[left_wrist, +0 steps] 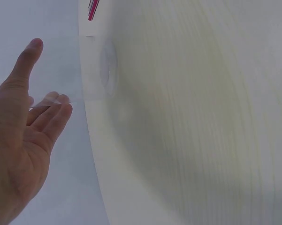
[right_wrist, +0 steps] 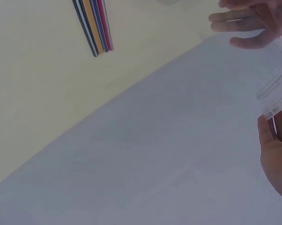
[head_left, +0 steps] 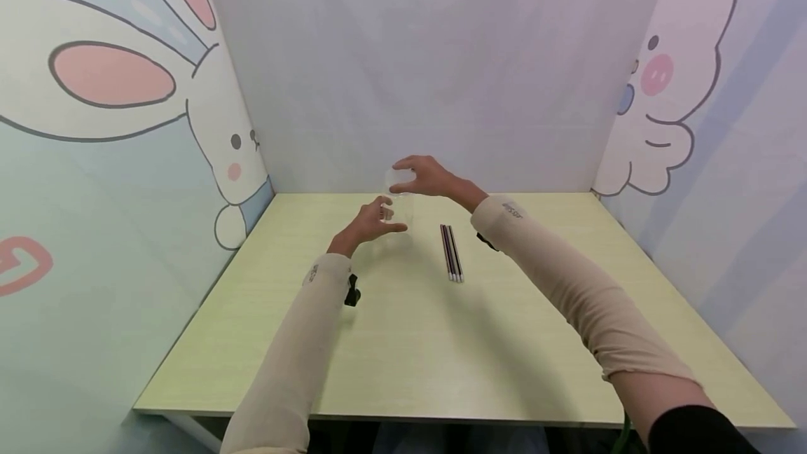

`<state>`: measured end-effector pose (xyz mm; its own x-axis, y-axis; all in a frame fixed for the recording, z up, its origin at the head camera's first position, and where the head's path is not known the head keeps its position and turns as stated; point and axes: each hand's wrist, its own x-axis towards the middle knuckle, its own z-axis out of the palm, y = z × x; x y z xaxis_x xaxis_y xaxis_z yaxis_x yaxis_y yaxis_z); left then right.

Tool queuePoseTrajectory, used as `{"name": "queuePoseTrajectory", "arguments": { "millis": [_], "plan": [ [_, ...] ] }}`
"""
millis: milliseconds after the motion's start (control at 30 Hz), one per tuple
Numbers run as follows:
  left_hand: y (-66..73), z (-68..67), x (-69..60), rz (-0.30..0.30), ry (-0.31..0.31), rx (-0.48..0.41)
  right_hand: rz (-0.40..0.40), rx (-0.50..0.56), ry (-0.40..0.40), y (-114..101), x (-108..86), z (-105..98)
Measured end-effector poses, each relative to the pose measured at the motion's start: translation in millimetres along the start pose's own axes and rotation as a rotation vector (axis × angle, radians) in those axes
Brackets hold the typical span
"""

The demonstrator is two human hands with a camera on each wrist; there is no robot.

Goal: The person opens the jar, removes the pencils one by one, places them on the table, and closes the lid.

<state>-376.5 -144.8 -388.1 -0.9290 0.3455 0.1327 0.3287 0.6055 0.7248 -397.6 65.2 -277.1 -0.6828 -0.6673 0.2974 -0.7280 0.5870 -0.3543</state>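
Note:
A clear plastic jar [head_left: 406,212] stands upright near the back edge of the table, its round base [left_wrist: 109,68] plain in the left wrist view. My left hand [head_left: 370,221] holds its upper part, the thumb on one side and the fingers on the other. Above it, my right hand [head_left: 425,176] grips a clear ridged lid [right_wrist: 276,89] between thumb and fingers. Whether lid and jar touch is hard to tell through the clear plastic. To the right of the jar several pencils [head_left: 451,253] lie side by side, touching neither hand.
The pale yellow-green table [head_left: 391,356] reaches back to a plain grey-white curtain [head_left: 441,76]. Side panels with a cartoon rabbit [head_left: 221,118] and another white cartoon figure [head_left: 668,111] border it left and right.

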Motion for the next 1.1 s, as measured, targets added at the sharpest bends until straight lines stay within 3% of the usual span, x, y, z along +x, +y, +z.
{"name": "queuePoseTrajectory", "arguments": {
  "millis": [533, 1100],
  "plan": [
    [-3.7, 0.6, 5.4, 0.012, 0.001, 0.034, 0.036, 0.005, -0.059, 3, 9.9, 13],
    [-3.3, -1.7, 4.0, 0.014, 0.002, 0.018, -0.039, 0.105, -0.051, 16, 5.4, 22]
  ]
}}
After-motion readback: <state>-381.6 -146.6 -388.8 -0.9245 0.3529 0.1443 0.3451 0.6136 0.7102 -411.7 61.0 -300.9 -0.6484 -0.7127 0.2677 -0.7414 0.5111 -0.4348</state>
